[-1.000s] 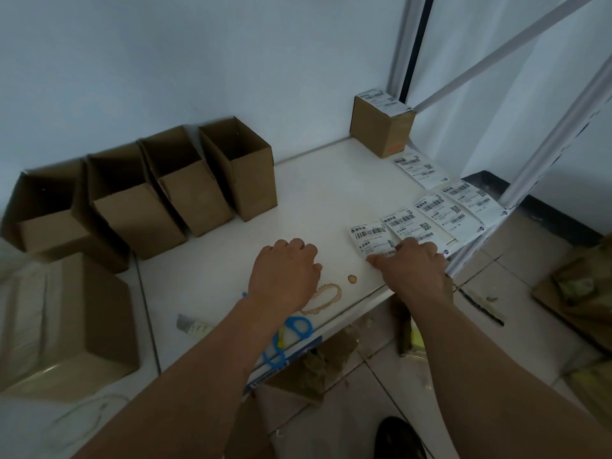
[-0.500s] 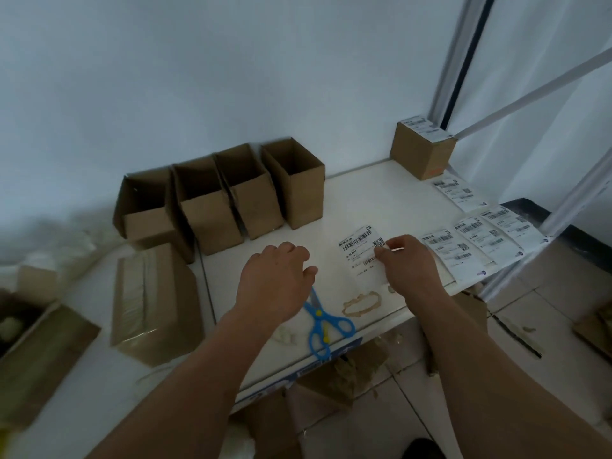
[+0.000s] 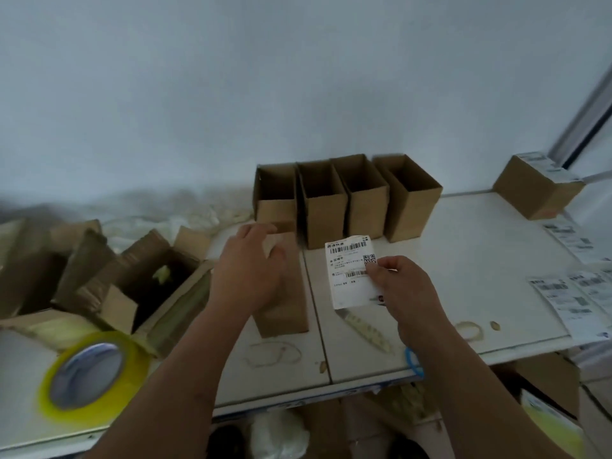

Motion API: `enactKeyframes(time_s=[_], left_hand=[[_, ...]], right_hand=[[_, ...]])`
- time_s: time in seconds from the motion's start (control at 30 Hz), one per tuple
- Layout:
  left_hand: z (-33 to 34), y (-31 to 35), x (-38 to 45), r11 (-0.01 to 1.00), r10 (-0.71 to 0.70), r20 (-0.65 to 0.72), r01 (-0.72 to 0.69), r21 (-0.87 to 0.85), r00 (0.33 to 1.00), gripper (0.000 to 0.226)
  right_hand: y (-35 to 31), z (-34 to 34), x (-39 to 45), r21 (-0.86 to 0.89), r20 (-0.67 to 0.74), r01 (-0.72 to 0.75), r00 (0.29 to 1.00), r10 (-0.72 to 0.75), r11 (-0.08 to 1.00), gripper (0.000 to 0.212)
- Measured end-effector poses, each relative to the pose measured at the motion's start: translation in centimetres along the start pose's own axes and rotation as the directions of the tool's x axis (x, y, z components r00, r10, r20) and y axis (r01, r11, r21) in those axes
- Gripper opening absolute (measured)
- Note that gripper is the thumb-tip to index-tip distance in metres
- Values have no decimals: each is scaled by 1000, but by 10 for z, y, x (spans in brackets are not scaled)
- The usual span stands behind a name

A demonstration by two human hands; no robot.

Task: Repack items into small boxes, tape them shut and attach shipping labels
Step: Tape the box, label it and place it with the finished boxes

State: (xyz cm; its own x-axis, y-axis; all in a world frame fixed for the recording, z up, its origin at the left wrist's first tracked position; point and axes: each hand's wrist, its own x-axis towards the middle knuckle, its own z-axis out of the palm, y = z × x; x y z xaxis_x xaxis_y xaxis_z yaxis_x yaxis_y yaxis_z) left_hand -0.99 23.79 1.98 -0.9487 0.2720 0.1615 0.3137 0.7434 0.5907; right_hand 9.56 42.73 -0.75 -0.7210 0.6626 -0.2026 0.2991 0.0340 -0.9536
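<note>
Barcoded shipping label (image 3: pixel 351 273), print blurred, pinched in right hand (image 3: pixel 402 286) fingers (image 3: pixel 376 271); left hand (image 3: pixel 246 276) fingers spread.

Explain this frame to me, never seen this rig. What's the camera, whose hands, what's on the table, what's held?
There is no machine here: a person wears a wide-angle camera on the head, looking down at their own bare hands. The right hand pinches a shipping label above the white table. The left hand rests on a sealed box lying on the table; whether it actually grips it is unclear. Behind stand four open boxes, and a labelled box sits far right with more labels along that edge. A tape roll lies at left.
</note>
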Motion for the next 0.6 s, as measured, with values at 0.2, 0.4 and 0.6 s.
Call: enactKeyframes(time_s=[0.2, 0.4, 0.6], left_hand=[[-2, -28, 5, 773, -411, 146, 429, -468, 900, 46], [4, -25, 6, 636, -422, 231, 468, -613, 877, 41], [8, -26, 6, 421, -483, 334, 549, -722, 809, 42]], right_hand=[[-17, 57, -9, 153, 116, -43, 993, 26, 987, 9], [-19, 83, -14, 150, 125, -18, 992, -1, 988, 5], [-22, 101, -15, 84, 86, 31, 996, -39, 996, 2]])
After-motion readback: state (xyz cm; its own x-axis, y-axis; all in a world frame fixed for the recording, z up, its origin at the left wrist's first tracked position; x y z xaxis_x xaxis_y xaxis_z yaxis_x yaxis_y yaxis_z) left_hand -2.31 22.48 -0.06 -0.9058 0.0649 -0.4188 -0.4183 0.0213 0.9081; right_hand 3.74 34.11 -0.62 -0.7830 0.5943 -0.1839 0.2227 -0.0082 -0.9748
